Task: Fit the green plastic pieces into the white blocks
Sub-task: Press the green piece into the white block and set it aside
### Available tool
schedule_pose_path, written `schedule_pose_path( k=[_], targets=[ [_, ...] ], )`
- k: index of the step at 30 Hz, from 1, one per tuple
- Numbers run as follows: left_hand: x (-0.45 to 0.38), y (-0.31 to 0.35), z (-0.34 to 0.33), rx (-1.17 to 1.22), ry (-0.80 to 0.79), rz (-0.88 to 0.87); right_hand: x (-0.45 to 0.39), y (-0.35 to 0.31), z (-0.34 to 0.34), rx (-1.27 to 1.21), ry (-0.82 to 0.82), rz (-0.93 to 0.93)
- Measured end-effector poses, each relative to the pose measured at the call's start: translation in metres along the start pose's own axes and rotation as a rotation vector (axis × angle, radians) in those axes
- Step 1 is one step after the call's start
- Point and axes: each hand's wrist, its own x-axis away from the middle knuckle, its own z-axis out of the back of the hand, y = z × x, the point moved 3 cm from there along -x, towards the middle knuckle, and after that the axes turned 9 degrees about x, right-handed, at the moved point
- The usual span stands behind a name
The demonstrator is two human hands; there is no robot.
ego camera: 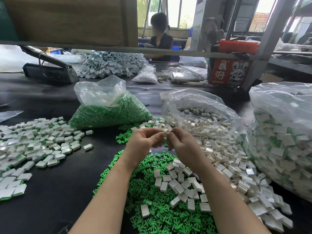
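Observation:
My left hand (145, 141) and my right hand (183, 142) meet above the middle of the black table (67, 183). Between their fingertips they pinch one small white block (164, 133) with a green piece (167, 134) at its end; which hand holds which part is hard to tell. Below my forearms lies a heap of loose green plastic pieces (165, 217) with several empty white blocks (179, 184) scattered on top. More white blocks (222, 149) spread to the right.
A pile of fitted blocks (37, 142) lies at the left. Behind stand a bag of green pieces (108, 112), an open bag of white blocks (199, 112) and a large bag of fitted blocks (283, 141) at the right. Another person (160, 36) sits across the table.

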Motion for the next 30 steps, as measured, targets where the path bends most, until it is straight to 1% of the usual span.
schedule_pose_path(
  k=[1, 3, 5, 11, 15, 19, 25, 27, 30],
  targets=[
    [-0.001, 0.000, 0.001, -0.057, -0.010, -0.005, 0.000, 0.000, 0.000, 0.017, -0.010, 0.008],
    [-0.001, -0.002, 0.003, -0.194, -0.048, 0.003, 0.001, -0.001, 0.000, -0.026, -0.025, 0.019],
    [0.001, -0.003, 0.001, -0.263, -0.101, 0.036, 0.001, -0.002, 0.000, -0.065, -0.031, 0.030],
    [0.008, -0.004, -0.012, -0.100, -0.196, 0.136, 0.001, -0.004, -0.003, -0.190, -0.053, 0.019],
    [0.009, -0.005, -0.013, -0.033, -0.207, 0.159, 0.001, 0.000, -0.006, -0.200, -0.103, -0.003],
    [0.010, -0.005, -0.013, -0.091, -0.217, 0.173, 0.001, 0.006, -0.008, -0.160, -0.114, -0.023],
    [0.009, -0.005, -0.016, -0.128, -0.199, 0.158, -0.001, 0.003, -0.010, -0.085, -0.038, 0.014],
    [0.009, -0.005, -0.016, -0.152, -0.207, 0.150, -0.001, 0.004, -0.011, -0.117, -0.053, 0.004],
    [0.010, -0.004, -0.016, -0.174, -0.231, 0.155, 0.000, 0.006, -0.008, -0.135, -0.121, -0.016]
  ],
)
